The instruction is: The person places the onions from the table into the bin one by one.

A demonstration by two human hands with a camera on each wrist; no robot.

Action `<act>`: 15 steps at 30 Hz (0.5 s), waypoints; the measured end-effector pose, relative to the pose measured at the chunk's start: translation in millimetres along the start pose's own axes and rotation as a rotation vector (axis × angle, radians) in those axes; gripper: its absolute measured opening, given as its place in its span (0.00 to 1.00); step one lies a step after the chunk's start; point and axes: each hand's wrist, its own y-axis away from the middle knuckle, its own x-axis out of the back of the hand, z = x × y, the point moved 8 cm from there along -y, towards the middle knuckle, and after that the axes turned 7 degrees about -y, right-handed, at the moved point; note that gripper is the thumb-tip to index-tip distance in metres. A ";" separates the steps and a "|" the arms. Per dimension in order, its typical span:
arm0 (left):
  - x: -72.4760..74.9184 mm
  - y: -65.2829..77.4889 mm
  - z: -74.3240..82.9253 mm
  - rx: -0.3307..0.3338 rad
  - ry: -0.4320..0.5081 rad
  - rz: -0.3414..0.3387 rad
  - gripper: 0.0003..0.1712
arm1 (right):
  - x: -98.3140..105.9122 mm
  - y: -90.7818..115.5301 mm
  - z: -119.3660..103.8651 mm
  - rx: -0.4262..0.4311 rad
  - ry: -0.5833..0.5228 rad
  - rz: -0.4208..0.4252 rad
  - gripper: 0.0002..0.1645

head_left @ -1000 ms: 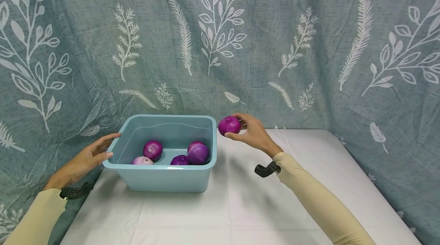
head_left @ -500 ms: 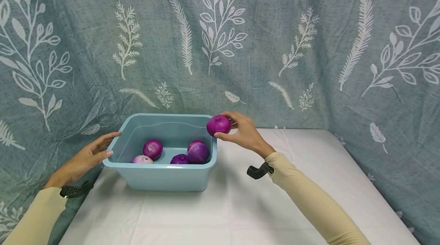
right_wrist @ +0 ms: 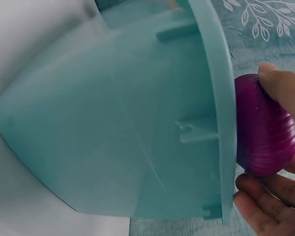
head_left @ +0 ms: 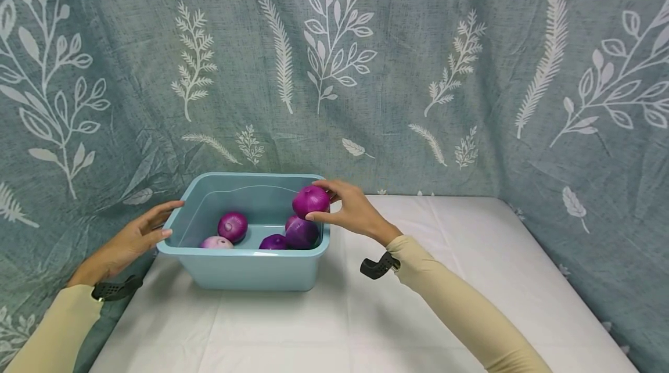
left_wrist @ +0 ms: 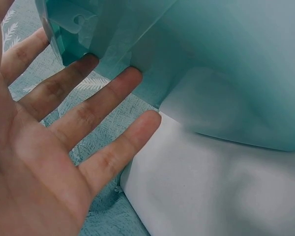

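Note:
My right hand [head_left: 351,210] pinches a red onion [head_left: 310,201] between thumb and fingers, over the right end of a blue plastic tub [head_left: 245,271]. In the right wrist view the same onion [right_wrist: 265,128] shows just past the tub's rim [right_wrist: 221,88]. Below it in the tub lies a dark purple onion [head_left: 302,235], with others partly hidden around it. Toward the left inside are a red onion [head_left: 232,227] and a paler onion [head_left: 216,243]. My left hand [head_left: 125,242] rests at the tub's left rim; in the left wrist view its fingers [left_wrist: 108,98] are extended against the tub wall.
The tub stands on a white-covered table [head_left: 418,315]. Behind and beside the table hangs a blue-green cloth [head_left: 387,100] with white leaf prints. A black strap [head_left: 380,265] is on the right wrist and another strap [head_left: 117,289] on the left.
The right hand has carried the red onion leftward, from beside the tub across its right rim, and slightly down to above the onions inside. The left hand and the tub have stayed put.

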 end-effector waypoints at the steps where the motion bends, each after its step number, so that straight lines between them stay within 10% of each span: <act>1: 0.1 -0.1 0.3 -0.001 -0.003 0.001 0.38 | -2.1 -0.3 -1.6 0.006 0.009 -0.010 0.47; 15: -0.8 -3.8 8.6 -0.018 -0.010 -0.002 0.38 | 17.2 17.2 6.8 0.090 -0.007 0.055 0.30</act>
